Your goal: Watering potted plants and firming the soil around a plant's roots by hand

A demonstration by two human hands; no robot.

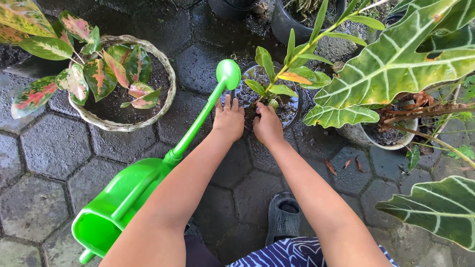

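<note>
Your left hand and right hand are gripping the small dark round plastic pot – fingers curled over its near rim; tilting could be spilling soil, snapping the green-leaved stem above it.

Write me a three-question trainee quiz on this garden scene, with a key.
1. True or false: both hands rest on the rim of the small dark pot.
2. What colour is the watering can?
A. red
B. green
C. blue
3. Fill in: the pot with pink-and-green leaves stands on the wearer's ____ side.

Key:
1. True: the left hand and the right hand are both at its near edge.
2. B
3. left
</note>
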